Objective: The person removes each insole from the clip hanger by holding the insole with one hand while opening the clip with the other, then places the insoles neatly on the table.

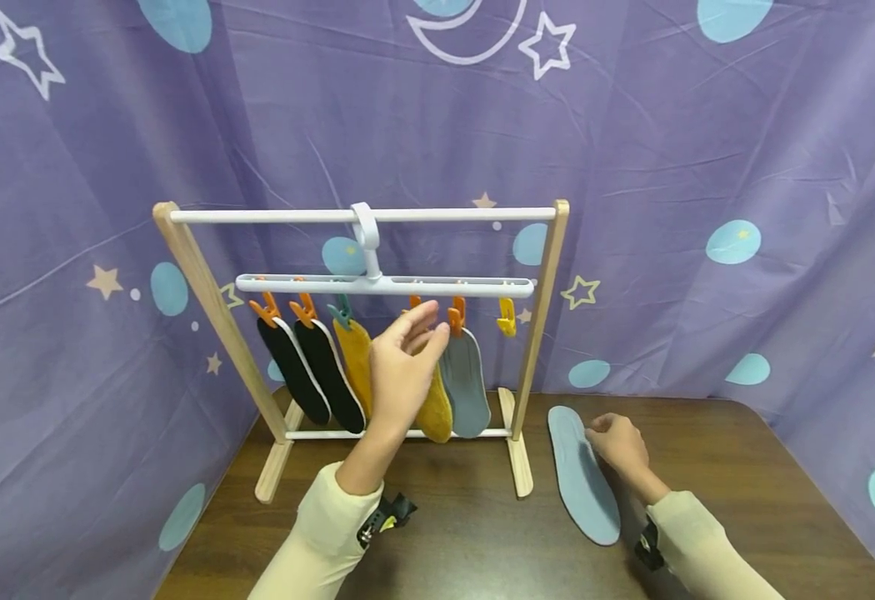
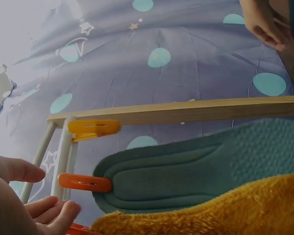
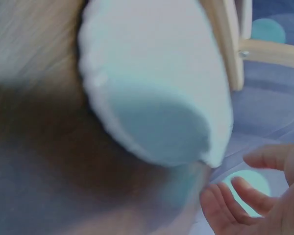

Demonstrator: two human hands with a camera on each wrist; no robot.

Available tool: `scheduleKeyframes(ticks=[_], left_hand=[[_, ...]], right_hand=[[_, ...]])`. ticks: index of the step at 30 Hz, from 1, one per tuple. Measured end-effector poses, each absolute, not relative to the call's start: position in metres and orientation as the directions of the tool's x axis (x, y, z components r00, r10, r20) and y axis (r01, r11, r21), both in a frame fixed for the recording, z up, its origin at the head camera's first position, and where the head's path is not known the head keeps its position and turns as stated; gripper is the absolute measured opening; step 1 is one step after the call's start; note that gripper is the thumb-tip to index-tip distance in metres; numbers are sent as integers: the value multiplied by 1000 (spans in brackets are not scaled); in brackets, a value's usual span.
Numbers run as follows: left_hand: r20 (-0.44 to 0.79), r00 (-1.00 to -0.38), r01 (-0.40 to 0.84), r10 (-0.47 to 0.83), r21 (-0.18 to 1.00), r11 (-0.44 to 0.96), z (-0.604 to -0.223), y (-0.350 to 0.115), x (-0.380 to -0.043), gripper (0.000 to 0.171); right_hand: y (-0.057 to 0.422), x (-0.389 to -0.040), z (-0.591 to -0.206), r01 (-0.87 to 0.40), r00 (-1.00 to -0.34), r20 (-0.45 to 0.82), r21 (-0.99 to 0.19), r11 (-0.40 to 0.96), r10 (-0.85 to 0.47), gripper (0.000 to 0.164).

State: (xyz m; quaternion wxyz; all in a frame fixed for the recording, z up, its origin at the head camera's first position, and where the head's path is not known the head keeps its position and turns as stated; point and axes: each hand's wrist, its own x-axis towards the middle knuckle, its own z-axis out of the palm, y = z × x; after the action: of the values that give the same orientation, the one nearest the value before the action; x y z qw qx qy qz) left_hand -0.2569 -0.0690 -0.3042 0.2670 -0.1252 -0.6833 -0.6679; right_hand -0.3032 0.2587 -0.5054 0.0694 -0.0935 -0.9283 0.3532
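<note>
My left hand (image 1: 398,371) is raised before the hanging insoles, thumb and fingers apart. It is nearest the orange clip (image 2: 85,182) that holds a grey-blue insole (image 1: 467,387) by its end. Just left of that insole, a fuzzy mustard insole (image 1: 436,410) hangs partly behind the hand. Low on the right, my right hand (image 1: 621,446) is beside another grey-blue insole (image 1: 583,483) lying on the table. In the right wrist view its thumb and fingers are spread, apart from the blurred insole's edge.
A white clip hanger (image 1: 385,286) hangs from a wooden rack (image 1: 546,308). On its left hang two black insoles (image 1: 293,371) and another mustard one (image 1: 353,354). A yellow clip (image 1: 507,318) at the right end holds nothing. A purple curtain (image 1: 670,208) stands behind the brown table (image 1: 467,517).
</note>
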Motion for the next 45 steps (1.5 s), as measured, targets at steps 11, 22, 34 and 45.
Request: scheduleKeyframes(ticks=[11,22,34,45], left_hand=[[490,-863,470,-127,869,157,-301,-63,-268,37],[417,-904,405,-89,905,130,-295,-57,-280,44],[410,-909,389,-78,899,201,-296,-52,-288,54],[349,-937,340,-24,925,171,-285,-48,-293,59]], right_hand=[[211,-291,-449,-147,-892,368,-783,604,261,17],[162,-272,-398,-528,-795,605,-729,435,49,14],[139,-275,-380,-524,-841,539,-783,334,-55,28],[130,-303,-380,-313,-916,249,-935,169,-316,75]])
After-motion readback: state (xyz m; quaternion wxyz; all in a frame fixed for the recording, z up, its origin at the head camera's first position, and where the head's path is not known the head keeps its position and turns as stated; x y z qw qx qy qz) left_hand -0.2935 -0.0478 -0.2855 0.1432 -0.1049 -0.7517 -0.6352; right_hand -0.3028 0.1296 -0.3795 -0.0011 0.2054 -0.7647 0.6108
